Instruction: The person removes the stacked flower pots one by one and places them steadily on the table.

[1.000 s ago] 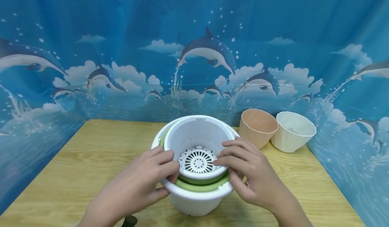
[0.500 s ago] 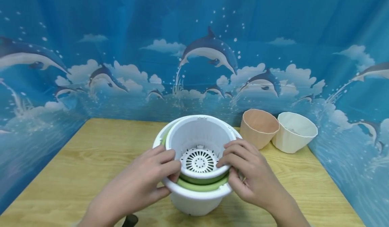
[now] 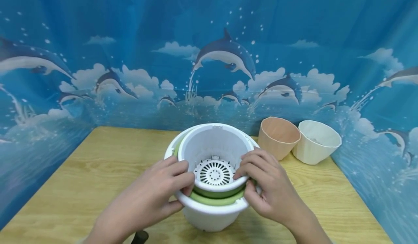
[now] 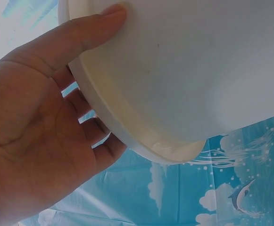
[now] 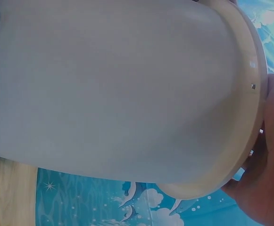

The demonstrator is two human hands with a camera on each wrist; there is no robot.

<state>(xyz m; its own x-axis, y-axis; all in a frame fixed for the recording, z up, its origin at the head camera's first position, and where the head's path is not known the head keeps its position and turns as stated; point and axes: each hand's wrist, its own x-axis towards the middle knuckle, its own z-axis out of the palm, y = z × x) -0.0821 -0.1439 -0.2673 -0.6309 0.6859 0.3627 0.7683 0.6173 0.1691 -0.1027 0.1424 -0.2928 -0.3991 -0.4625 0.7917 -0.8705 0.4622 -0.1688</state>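
A stack of nested flowerpots stands on the table in the head view. Its outer white pot (image 3: 210, 220) has a wide rim and holds a green pot (image 3: 217, 201). Innermost is a smaller white pot (image 3: 215, 138) with a slotted disc (image 3: 214, 172) at its bottom. My left hand (image 3: 160, 187) grips the stack's left rim, fingers curled over the top; the left wrist view shows the thumb pressed on the outer pot's wall (image 4: 184, 70). At the right side, my right hand (image 3: 269, 182) has its fingers over the inner pot's rim and its thumb beside the outer rim.
Behind the stack to the right, a peach faceted pot (image 3: 277, 142) stands next to a cream pot (image 3: 313, 146) with some pale stuff inside. A dark handle end (image 3: 139, 236) shows at the bottom edge. The wooden table (image 3: 124, 157) backs onto a dolphin-printed curtain (image 3: 147, 29).
The head view has shifted very slightly. My right thumb has edged in against the rim; the left hand and the pots hold their places.
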